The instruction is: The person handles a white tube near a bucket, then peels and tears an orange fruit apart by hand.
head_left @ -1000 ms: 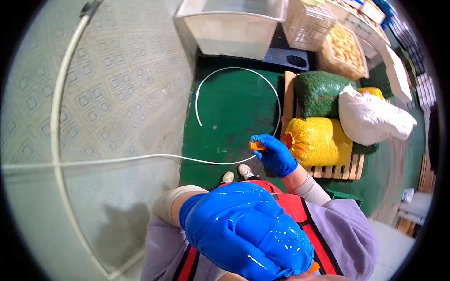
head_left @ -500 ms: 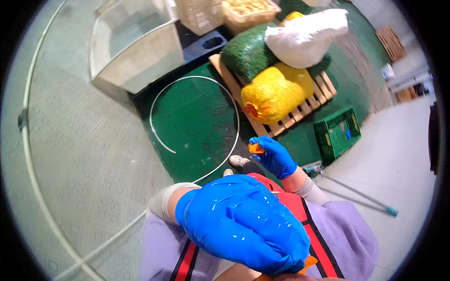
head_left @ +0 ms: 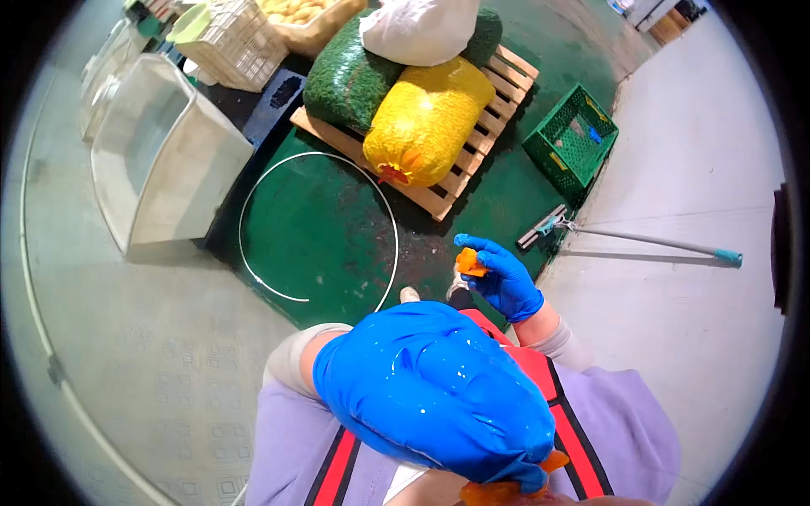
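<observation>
My right hand (head_left: 504, 285), in a blue glove, holds a small orange piece (head_left: 471, 262) between thumb and fingers, out in front of my body. Close to the camera, my left hand (head_left: 439, 388), in a wet blue glove, is raised toward my face and looks very large. Its fingertips close on an orange piece (head_left: 498, 492) at the bottom edge of the view, with another bit of orange beside them. What these soft orange pieces are, I cannot make out.
A yellow sack (head_left: 430, 114), green sacks (head_left: 350, 76) and a white sack (head_left: 422, 32) lie on a wooden pallet (head_left: 439, 202). A white hose (head_left: 395, 228) loops on the green floor. A white tub (head_left: 181, 181) stands left; a green crate (head_left: 548, 160) and a squeegee (head_left: 645, 239) are right.
The view has turned to the right, so the pallet and tub have shifted left and the crate and squeegee have come into view. Both hands keep nearly the same place before my body.
</observation>
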`<control>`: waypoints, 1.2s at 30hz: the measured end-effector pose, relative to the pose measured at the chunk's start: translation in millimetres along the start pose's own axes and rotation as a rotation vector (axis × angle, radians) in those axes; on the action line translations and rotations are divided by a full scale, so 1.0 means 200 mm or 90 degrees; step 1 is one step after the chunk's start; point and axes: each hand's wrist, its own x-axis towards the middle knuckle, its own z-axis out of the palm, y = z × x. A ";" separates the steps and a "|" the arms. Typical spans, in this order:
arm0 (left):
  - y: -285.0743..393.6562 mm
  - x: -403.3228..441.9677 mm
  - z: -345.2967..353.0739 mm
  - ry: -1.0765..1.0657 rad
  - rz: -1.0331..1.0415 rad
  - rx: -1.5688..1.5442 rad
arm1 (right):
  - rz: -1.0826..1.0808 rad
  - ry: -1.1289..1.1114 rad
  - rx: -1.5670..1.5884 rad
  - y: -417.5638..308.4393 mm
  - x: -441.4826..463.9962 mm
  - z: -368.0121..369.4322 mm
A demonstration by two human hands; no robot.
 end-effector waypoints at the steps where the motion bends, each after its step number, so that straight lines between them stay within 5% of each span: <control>1: -0.04 0.01 0.00 -0.047 -0.016 0.024 | 0.011 0.001 0.014 -0.01 -0.01 -0.04; 9: -0.37 0.15 0.11 -0.130 -0.074 0.054 | -0.013 -0.025 0.115 -0.15 -0.04 -0.33; 12: -0.52 0.20 0.23 0.036 -0.202 -0.081 | -0.027 -0.024 0.146 -0.24 -0.08 -0.44; 15: -0.72 0.25 0.26 0.158 -0.117 -0.156 | -0.029 -0.026 0.168 -0.33 -0.13 -0.56; 18: -0.90 0.32 0.19 0.005 -0.091 -0.140 | -0.052 -0.006 0.213 -0.40 -0.17 -0.66; 21: -0.98 0.38 0.14 -0.098 -0.176 -0.147 | -0.067 0.007 0.233 -0.47 -0.21 -0.74; 23: -1.01 0.34 0.14 -0.037 -0.588 -0.399 | -0.074 -0.018 0.241 -0.50 -0.24 -0.78; 24: -1.06 0.35 0.15 -0.043 -0.595 -0.406 | -0.081 -0.013 0.249 -0.50 -0.25 -0.80; 26: -1.19 0.40 0.17 -0.013 -0.447 -0.106 | -0.100 0.005 0.279 -0.51 -0.27 -0.85; 29: -1.41 0.33 0.15 -0.115 -0.491 0.209 | -0.212 -0.002 0.226 -0.56 -0.34 -0.89; 32: -1.64 0.21 0.18 -0.282 -0.443 0.434 | -0.260 -0.063 0.354 -0.57 -0.35 -0.95; 36: -1.82 0.13 0.26 -0.496 -0.406 0.557 | -0.255 0.036 0.409 -0.68 -0.39 -0.96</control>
